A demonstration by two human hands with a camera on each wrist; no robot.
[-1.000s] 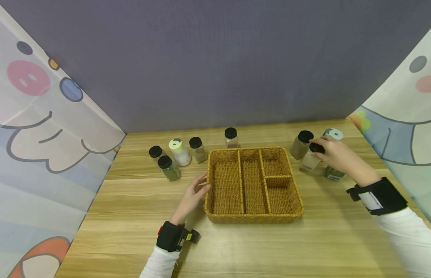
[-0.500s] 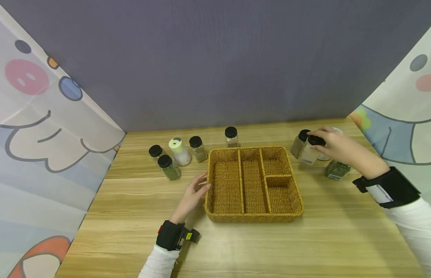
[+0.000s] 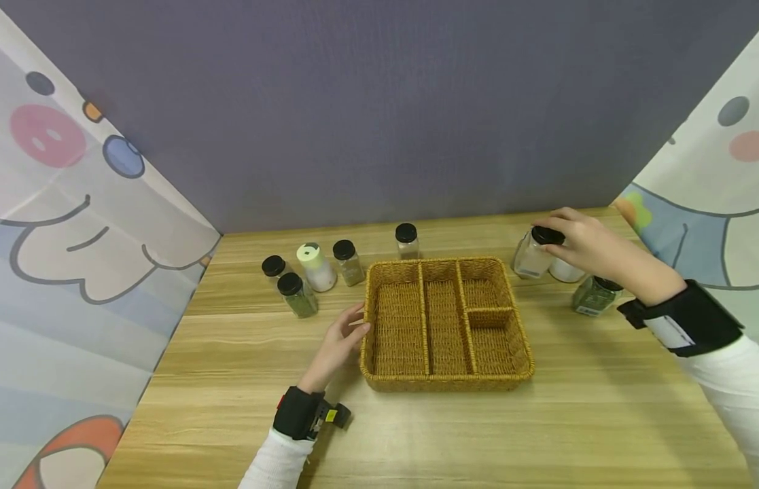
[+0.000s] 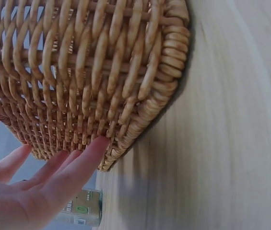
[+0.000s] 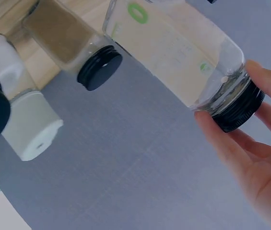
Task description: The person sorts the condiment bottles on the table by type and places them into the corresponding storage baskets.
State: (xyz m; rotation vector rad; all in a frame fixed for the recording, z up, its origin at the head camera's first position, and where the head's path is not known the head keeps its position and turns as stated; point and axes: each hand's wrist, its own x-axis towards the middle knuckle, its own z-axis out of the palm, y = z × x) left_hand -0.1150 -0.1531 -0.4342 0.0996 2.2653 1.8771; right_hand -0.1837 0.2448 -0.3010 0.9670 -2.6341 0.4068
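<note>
My right hand (image 3: 593, 248) pinches the black lid of a clear spice jar (image 3: 531, 259) with pale contents, right of the basket; the right wrist view shows this jar (image 5: 173, 52) tilted, thumb and fingers around its neck and lid. Behind it is a jar with brown contents (image 5: 61, 36), mostly hidden in the head view. A white-capped shaker (image 3: 565, 270) and a green herb jar (image 3: 593, 297) stand beside them, partly under my hand. On the other side, my left hand (image 3: 341, 339) touches the left wall of a woven divided basket (image 3: 446, 386), fingers fairly straight against the weave (image 4: 77, 81).
Left of the basket stand a dark-lidded jar (image 3: 275, 269), a green herb jar (image 3: 299, 299), a pale-capped shaker (image 3: 319, 273) and another black-lidded jar (image 3: 350, 263). One more jar (image 3: 408, 243) stands behind the basket. A grey panel (image 3: 379, 122) closes off the table's back.
My right hand has lifted the pale jar and carried it left and slightly back, over the brown jar. More of the shaker and herb jar on the right shows. The left hand stays put.
</note>
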